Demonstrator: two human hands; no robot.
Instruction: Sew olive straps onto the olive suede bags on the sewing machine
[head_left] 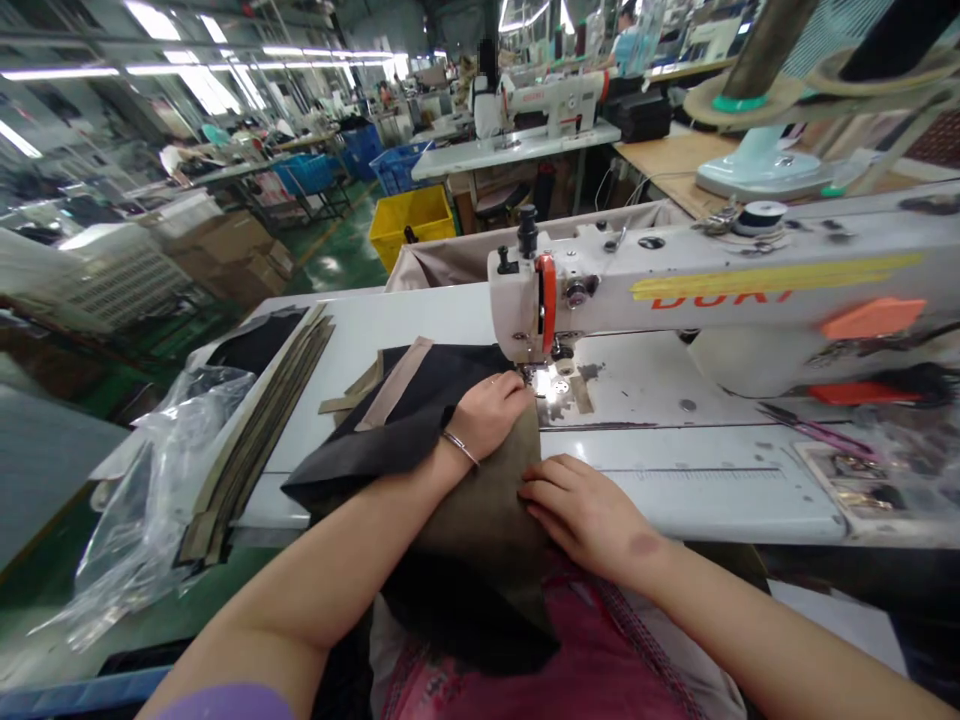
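An olive and black fabric panel (pixel 480 510) lies over the front of the sewing machine (pixel 697 290) bed, its lower end hanging towards my lap. My left hand (pixel 489 412), with a bracelet at the wrist, presses the panel with bent fingers held together, close beside the lit needle area. At the panel's right edge, my right hand (pixel 574 505) has its fingers curled on the cloth, the fingertips partly hidden. Left of my left hand, the black cloth is folded over, with a beige strip (pixel 395 384) across it. The presser foot is largely hidden by the machine head and my fingers.
On the left lie a stack of olive fabric strips (pixel 259 430) and clear plastic wrap (pixel 161 470). Purple-handled scissors (pixel 825 435) rest on the right, near a small parts tray (pixel 855 480). A thread stand (pixel 765 165) rises behind the machine; a yellow crate (pixel 412 220) stands beyond it.
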